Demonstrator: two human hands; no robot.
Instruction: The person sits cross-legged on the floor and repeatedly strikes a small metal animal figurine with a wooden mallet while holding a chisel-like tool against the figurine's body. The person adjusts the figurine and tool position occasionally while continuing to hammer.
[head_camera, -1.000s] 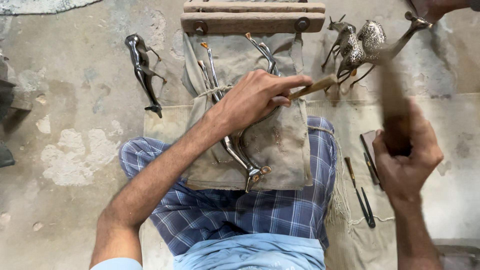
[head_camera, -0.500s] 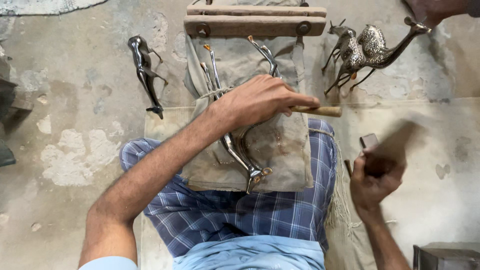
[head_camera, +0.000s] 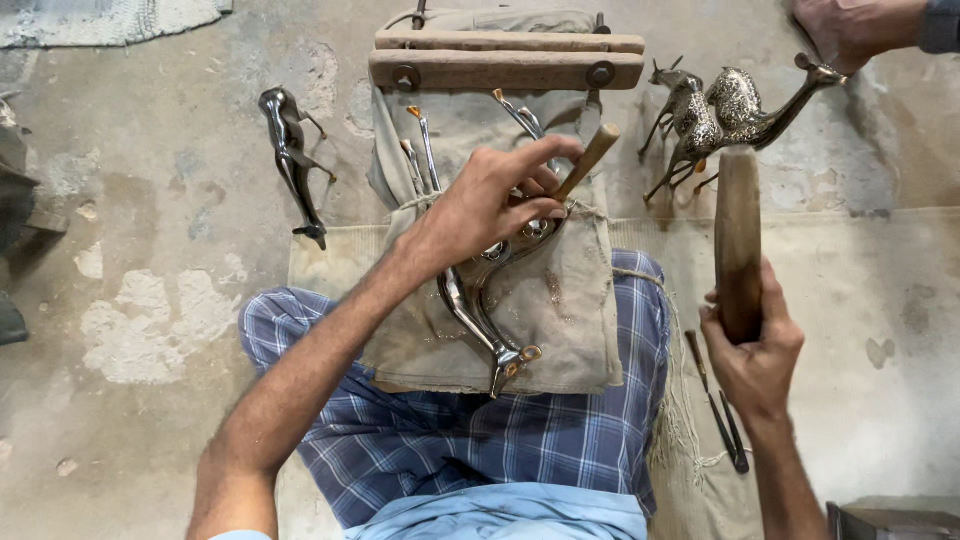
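My left hand (head_camera: 495, 200) grips a wooden-handled chisel (head_camera: 590, 155) and presses it against a shiny metal deer figurine (head_camera: 480, 315) that lies on a grey cloth (head_camera: 570, 310) over my lap. My right hand (head_camera: 750, 350) holds a thick wooden mallet (head_camera: 738, 235) raised upright at the right, apart from the chisel. The figurine's legs point toward a wooden block (head_camera: 505, 68) at the top.
A dark metal deer (head_camera: 292, 160) lies on the concrete floor at the left. Two patterned metal deer (head_camera: 720, 115) stand at the upper right, near another person's hand (head_camera: 850, 30). Thin metal tools (head_camera: 720, 415) lie on sacking beside my right leg.
My right hand has lifted the mallet from a low blurred swing up to an upright position. The left hand has tilted the chisel more upright on the figurine.
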